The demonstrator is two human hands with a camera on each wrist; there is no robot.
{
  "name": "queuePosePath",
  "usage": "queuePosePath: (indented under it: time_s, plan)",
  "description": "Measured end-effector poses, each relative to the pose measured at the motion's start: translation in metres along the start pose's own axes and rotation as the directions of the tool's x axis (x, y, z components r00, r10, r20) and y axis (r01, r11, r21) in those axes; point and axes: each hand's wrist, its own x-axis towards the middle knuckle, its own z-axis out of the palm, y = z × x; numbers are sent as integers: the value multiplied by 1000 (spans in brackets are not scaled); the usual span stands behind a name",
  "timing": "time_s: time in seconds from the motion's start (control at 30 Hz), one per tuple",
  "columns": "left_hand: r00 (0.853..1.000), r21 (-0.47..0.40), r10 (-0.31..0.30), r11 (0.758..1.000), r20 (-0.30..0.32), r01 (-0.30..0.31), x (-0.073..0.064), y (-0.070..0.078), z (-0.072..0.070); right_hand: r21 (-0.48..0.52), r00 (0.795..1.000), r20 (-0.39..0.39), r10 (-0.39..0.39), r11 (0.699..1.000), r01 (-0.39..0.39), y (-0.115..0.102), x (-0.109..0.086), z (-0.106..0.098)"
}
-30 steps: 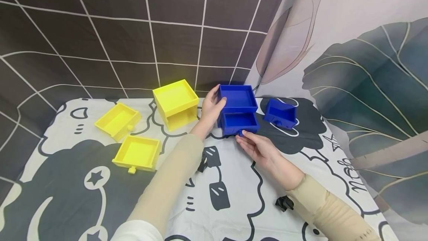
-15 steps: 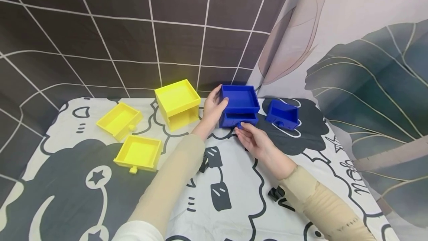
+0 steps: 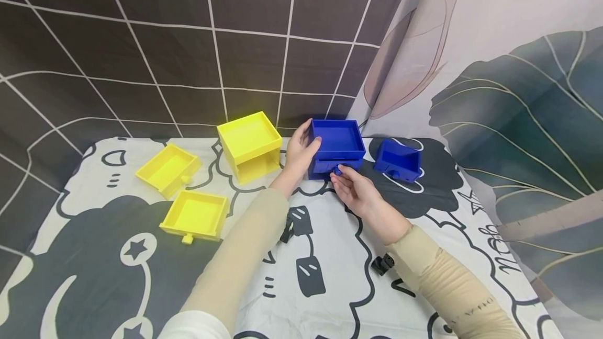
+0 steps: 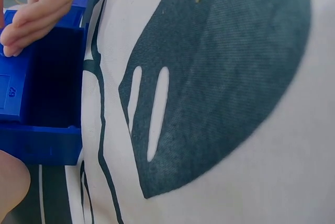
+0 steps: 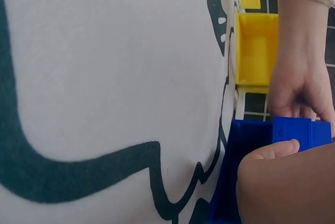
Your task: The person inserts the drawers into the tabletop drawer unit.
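My left hand (image 3: 298, 153) grips the left side of a small blue cabinet (image 3: 335, 137), its thumb near the top edge. My right hand (image 3: 360, 195) pinches the knob of a blue drawer (image 3: 324, 166), which sits almost fully in the cabinet's upper slot. In the left wrist view, the drawer front (image 4: 10, 90) lies above an open, dark lower compartment (image 4: 55, 85). On the cloth to the right of the cabinet is another blue drawer (image 3: 398, 160), with its knob toward me. The right wrist view shows the drawer (image 5: 292, 130) partly covered by my thumb.
To the left stands a yellow cabinet (image 3: 249, 140) with an open front. Two yellow drawers (image 3: 166, 170) lie on the patterned cloth (image 3: 339, 276) farther left, one nearer me. A dark, grid-patterned curtain (image 3: 165, 51) hangs behind the table.
My right hand has pushed the blue drawer inward, from sticking well out to almost level with the cabinet's front. My left hand keeps its hold on the cabinet.
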Motion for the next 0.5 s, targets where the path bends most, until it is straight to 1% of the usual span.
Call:
queuePosePath:
  time_s: [0.07, 0.3, 0.5]
  plan:
    - [1000, 2, -1, 1000, -3, 1, 0, 0, -1, 1, 1000, 2, 2, 1000, -2, 0, 2, 1]
    - [1000, 9, 14, 1000, 0, -14, -1, 1, -1, 17, 999, -7, -34, 999, 34, 0, 7, 4]
    - [1000, 13, 11, 1000, 5, -11, -1, 1, -1, 26, 1000, -7, -18, 999, 18, 0, 8, 3]
